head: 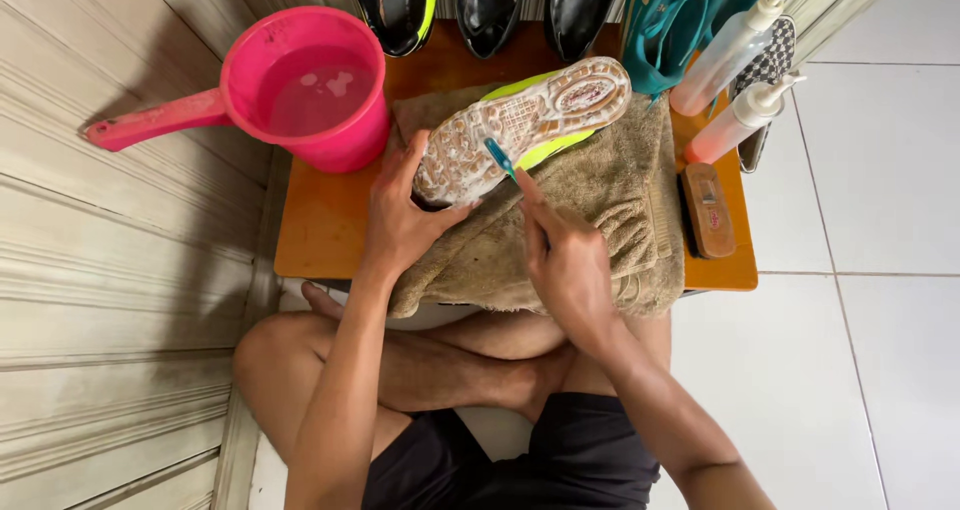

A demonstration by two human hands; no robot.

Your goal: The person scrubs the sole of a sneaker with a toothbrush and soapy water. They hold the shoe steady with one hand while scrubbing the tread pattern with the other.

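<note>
Crossed legs [420, 370] at bottom; centre frame, right hand [565, 260] pinches a blue toothbrush [499, 157] against the shoe [525, 125], left hand [400, 215] clasping its heel. Sole foamy all over, unrinsed; pink dipper [310, 85] upper left.

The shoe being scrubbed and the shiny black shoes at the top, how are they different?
The neon yellow-green shoe lies sole-up on the brown towel, soapy, with the left hand steadying it and the right hand brushing it with a blue toothbrush. The two black shoes sit upright at the low table's far edge, glossy and untouched. All are footwear on that table.
</note>
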